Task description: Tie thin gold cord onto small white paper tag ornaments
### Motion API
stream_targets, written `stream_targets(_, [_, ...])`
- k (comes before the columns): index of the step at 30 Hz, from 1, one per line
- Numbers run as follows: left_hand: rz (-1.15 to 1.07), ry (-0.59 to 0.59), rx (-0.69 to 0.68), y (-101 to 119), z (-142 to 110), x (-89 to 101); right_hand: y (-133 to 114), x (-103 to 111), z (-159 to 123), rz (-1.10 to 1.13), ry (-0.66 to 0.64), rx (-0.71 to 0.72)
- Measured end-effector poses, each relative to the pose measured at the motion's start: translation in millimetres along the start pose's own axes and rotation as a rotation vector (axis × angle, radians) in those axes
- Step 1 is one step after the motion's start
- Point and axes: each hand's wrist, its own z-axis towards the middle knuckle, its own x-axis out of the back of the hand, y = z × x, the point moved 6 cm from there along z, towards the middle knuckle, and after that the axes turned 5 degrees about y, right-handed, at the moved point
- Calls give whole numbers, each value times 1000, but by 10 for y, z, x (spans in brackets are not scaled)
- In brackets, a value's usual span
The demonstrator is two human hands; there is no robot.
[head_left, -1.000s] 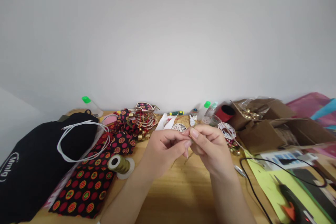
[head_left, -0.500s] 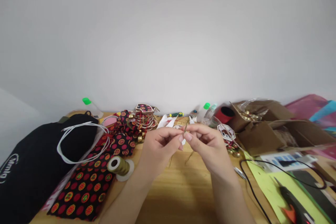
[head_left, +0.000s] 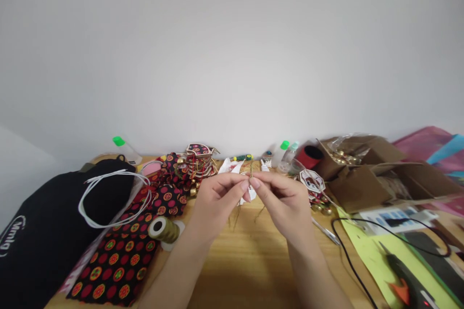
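Observation:
My left hand point(head_left: 219, 203) and my right hand point(head_left: 284, 198) meet above the wooden table point(head_left: 250, 260), thumbs and forefingers pinched together. Between the fingertips is a thin olive-gold cord point(head_left: 252, 169); a short length stands up above the pinch, and loose ends hang below both hands. Whether it is knotted there is hidden by my fingers. Left of my left wrist, a spool of olive cord point(head_left: 165, 229) rests tilted on a white disc. Behind my hands, white paper point(head_left: 228, 166) is partly covered by them.
Patterned fabric point(head_left: 114, 265), a coiled white cable point(head_left: 89, 210) and a black cap-like cloth item point(head_left: 54, 212) lie left. To the right are cardboard boxes point(head_left: 355, 190), gold bells point(head_left: 322, 207), tweezers point(head_left: 326, 231) and a hot glue gun point(head_left: 404, 270) on yellow paper point(head_left: 362, 246). Green-capped bottles point(head_left: 281, 152) stand by the wall.
Both hands have shifted slightly left and their pinch has turned, so the cord now shows upright between the fingertips. More of the tweezers is uncovered beside my right wrist.

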Motion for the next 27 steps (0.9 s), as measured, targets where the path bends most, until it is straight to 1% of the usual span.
stream_targets(4, [-75, -12, 66, -41, -12, -3, -194, 9, -34, -186, -5, 293])
stream_targets(6, [-116, -29, 83, -41, -14, -17, -250, 3, -71, -268, -10, 412])
stream_targets(8, [-140, -39, 90, -31, -15, -29, -271, -6, -104, -332, -10, 483])
stream_targets(10, [-134, -32, 79, -13, -19, -33, -277, -15, -122, -360, -6, 514])
stream_targets(13, [-80, 15, 28, 28, -31, -24, -261, -14, -108, -310, 7, 464])
stream_targets(16, [-60, 51, -31, 65, -44, -23, -219, 5, -77, -190, 22, 339])
stream_targets(18, [-86, 45, -40, 69, -48, -35, -182, 13, -68, -99, 15, 247])
stream_targets(23, [-162, 1, 10, 34, -47, -67, -63, 9, -75, 82, -38, 23])
stream_targets(27, [-207, -41, 94, -26, -54, -93, -15, -4, -59, 221, -73, -68])
